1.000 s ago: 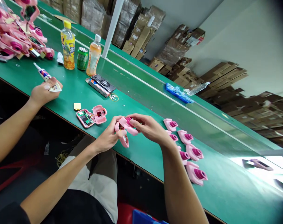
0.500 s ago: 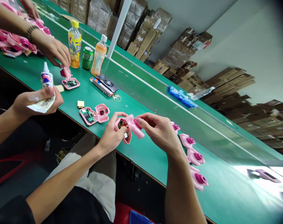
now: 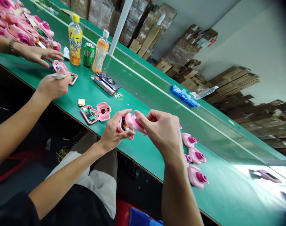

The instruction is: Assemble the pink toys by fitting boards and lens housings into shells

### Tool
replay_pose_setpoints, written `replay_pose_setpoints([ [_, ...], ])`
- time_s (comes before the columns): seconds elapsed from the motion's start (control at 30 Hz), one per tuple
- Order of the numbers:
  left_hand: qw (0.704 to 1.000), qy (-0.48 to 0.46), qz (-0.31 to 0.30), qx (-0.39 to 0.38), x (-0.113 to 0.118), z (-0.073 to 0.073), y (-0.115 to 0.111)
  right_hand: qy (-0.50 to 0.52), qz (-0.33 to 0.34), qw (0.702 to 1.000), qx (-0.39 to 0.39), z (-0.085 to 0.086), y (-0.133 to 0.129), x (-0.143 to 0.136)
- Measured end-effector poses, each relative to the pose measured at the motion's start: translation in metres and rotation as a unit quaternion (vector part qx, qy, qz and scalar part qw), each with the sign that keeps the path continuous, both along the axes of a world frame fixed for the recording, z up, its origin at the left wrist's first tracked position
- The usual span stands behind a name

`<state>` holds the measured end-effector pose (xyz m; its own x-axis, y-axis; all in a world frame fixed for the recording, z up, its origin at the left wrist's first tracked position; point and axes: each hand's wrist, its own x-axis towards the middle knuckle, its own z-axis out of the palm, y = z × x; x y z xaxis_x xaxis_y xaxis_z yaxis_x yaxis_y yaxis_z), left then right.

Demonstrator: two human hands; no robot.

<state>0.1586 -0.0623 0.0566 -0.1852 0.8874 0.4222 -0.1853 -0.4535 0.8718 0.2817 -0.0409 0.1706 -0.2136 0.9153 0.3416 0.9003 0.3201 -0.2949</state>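
My left hand [image 3: 113, 131] is closed around the pink back shell [image 3: 132, 136] of a toy camera, with wiring and a circuit board showing inside. My right hand [image 3: 158, 128] grips its pink front shell [image 3: 137, 123], partly hidden by my fingers. The two halves sit close together at an angle, with a gap between them. On the bench to the left lies an opened pink toy camera [image 3: 102, 112], its green board [image 3: 90, 114] exposed. Beside it is a small yellow-topped block [image 3: 81, 102]. Several pink cameras with magenta lenses [image 3: 198, 156] stand right of my right forearm.
A co-worker's hands [image 3: 54, 83] work at another open pink shell [image 3: 73, 78] on the left. Behind stand two bottles [image 3: 75, 40] [image 3: 100, 51] and a green can [image 3: 88, 55]. A flat box [image 3: 105, 84] lies before them. Pink parts [image 3: 22, 29] are heaped far left.
My right hand has brought the front shell closer over the back shell, tilting it. The co-worker's glue-tube hand has moved up to the other open shell, and their other hand has drawn back left.
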Motion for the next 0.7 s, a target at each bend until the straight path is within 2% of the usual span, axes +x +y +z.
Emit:
replay_pose_setpoints([
  [0.07, 1.0, -0.001, 0.002, -0.01, 0.0, 0.002, 0.003, -0.022, 0.0, 0.999, 0.029, -0.003, -0.001, -0.004],
  [0.13, 0.999, -0.031, 0.01, -0.022, 0.001, 0.002, 0.006, -0.009, 0.042, 0.998, 0.045, -0.008, 0.0, -0.006],
  [0.2, 0.996, -0.08, 0.01, -0.047, 0.001, -0.001, 0.008, 0.051, 0.118, 0.992, 0.01, -0.017, 0.002, -0.004],
  [0.27, 0.991, -0.112, -0.004, -0.072, 0.002, -0.005, 0.01, 0.132, 0.163, 0.976, -0.064, -0.027, 0.003, 0.0],
  [0.37, 0.99, -0.112, -0.022, -0.077, 0.004, -0.012, 0.01, 0.214, 0.141, 0.957, -0.133, -0.042, 0.002, 0.007],
  [0.57, 0.986, -0.134, -0.031, -0.089, 0.01, -0.018, 0.011, 0.277, 0.125, 0.947, -0.102, -0.055, -0.001, 0.009],
  [0.7, 0.988, -0.12, -0.019, -0.092, 0.014, -0.02, 0.013, 0.289, 0.134, 0.937, -0.144, -0.063, 0.005, 0.008],
])
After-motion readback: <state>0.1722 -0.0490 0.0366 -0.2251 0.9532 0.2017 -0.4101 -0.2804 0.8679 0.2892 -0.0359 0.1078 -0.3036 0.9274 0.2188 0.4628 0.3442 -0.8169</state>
